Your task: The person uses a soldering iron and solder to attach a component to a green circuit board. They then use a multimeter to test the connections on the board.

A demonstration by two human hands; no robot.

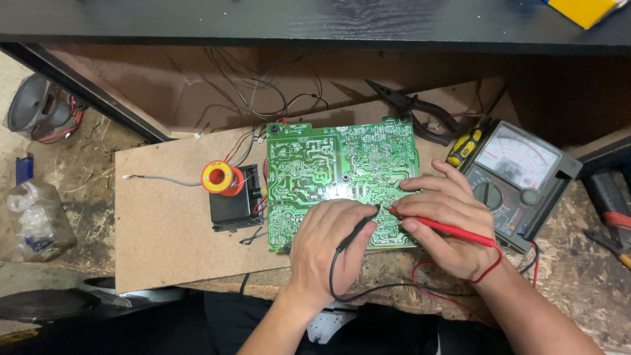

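Note:
A green circuit board (328,171) lies solder side up on a brown hardboard sheet (164,230). My left hand (325,246) holds a black test probe (358,231) whose tip touches the board's lower right area. My right hand (450,223) holds a red test probe (447,228), its tip on the board right beside the black one. Black and red leads (420,289) loop under my wrists toward an analog multimeter (516,181) at the right of the board.
A solder spool (218,177) stands on a black box (233,204) left of the board. Pliers (420,112) and a yellow-handled screwdriver (465,148) lie behind it. A speaker (36,105) and a plastic bag (33,220) are at the far left, and more tools (614,220) at the right edge.

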